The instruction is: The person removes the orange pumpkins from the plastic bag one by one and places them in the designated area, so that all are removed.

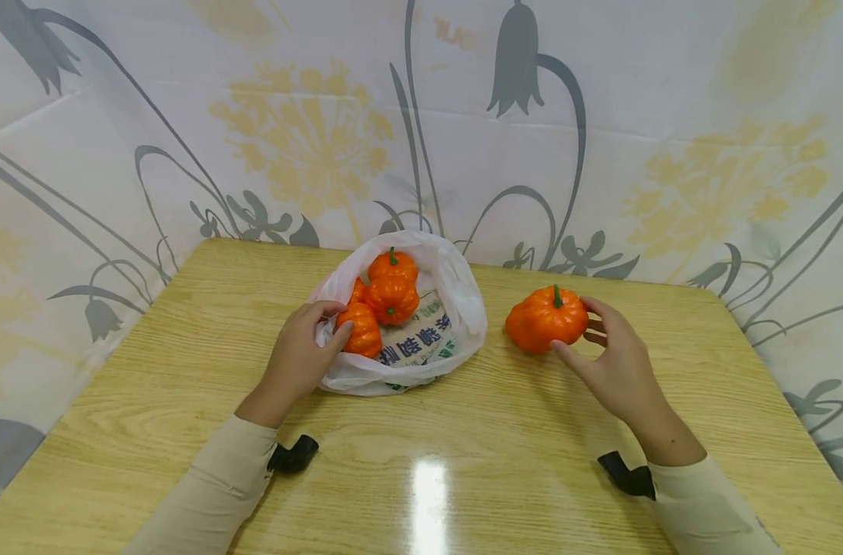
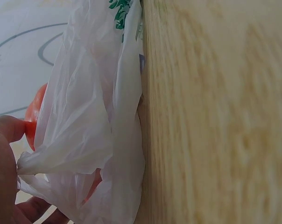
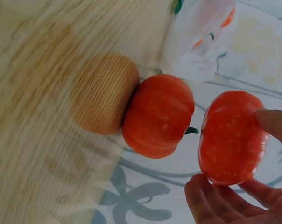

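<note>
A white plastic bag (image 1: pixel 466 308) stands with its mouth spread wide, several small orange pumpkins (image 1: pixel 392 299) inside it. At the bag's left side, my left hand (image 1: pixel 302 351) grips one ribbed pumpkin (image 1: pixel 361 330) between thumb and fingers; in the left wrist view the bag's wall (image 2: pixel 85 116) hides most of that pumpkin. My right hand (image 1: pixel 616 362) holds a green-stemmed pumpkin (image 3: pixel 234 135) between thumb and fingers, raised off the table. Just beyond it, a second pumpkin (image 3: pixel 157 116) rests on the tabletop, apart from the held one in the right wrist view.
The wooden table (image 1: pixel 518 470) has a glossy top that reflects light near its front. Behind it hangs a pale cloth (image 1: pixel 449 146) with grey and yellow flower prints, meeting the table's back edge. Black straps (image 1: pixel 293 455) sit at both wrists.
</note>
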Demonstrator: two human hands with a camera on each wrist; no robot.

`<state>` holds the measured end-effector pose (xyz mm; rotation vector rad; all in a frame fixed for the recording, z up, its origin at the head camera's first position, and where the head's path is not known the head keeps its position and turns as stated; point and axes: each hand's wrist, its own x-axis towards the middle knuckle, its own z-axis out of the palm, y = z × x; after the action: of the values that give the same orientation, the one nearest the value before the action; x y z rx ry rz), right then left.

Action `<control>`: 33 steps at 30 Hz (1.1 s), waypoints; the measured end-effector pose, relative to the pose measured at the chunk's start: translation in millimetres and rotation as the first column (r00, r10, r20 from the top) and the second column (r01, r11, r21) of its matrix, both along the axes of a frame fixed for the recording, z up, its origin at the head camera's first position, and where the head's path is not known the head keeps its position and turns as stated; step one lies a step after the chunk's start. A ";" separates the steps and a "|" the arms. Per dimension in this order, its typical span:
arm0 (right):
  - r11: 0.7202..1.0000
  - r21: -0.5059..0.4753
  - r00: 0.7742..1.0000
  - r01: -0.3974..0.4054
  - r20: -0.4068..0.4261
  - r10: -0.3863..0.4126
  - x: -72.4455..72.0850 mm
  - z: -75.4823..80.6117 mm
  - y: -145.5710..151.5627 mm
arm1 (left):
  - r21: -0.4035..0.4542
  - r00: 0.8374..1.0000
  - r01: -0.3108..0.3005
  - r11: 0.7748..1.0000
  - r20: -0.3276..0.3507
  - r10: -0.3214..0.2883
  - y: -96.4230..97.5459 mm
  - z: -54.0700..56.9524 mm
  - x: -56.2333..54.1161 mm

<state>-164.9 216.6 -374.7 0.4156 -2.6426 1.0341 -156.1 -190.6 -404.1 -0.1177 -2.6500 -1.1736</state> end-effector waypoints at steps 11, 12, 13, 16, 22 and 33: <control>0.999 -0.029 0.999 0.045 0.028 -0.044 -5.2 2.9 10.5 | -0.002 1.000 0.002 1.000 -0.003 -0.002 -0.8 -2.4 -0.1; 0.998 -0.034 0.998 0.046 0.031 -0.045 -5.6 3.0 11.2 | -0.002 1.000 0.003 1.000 -0.004 -0.003 -0.9 -2.6 0.0; 0.998 -0.037 0.998 0.050 0.035 -0.049 -5.9 3.0 11.9 | -0.001 1.000 0.004 1.000 -0.005 -0.004 -0.9 -2.7 0.0; 0.997 -0.038 0.997 0.067 0.044 -0.065 -6.7 3.2 14.2 | 0.002 1.000 0.005 1.000 -0.007 -0.005 -0.9 -3.0 -0.3; 0.994 -0.025 0.993 0.103 0.053 -0.102 -8.5 2.7 20.7 | -0.001 1.000 0.006 1.000 -0.004 -0.006 -0.7 -3.6 -1.4; 0.993 0.000 0.988 0.118 0.105 -0.117 -15.2 0.4 34.3 | 0.005 1.000 -0.001 1.000 -0.007 0.001 -0.3 -2.5 -0.5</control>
<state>-180.1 250.8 -374.4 0.2059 -2.7179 1.0539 -156.6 -190.9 -406.6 -0.1198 -2.6407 -1.1778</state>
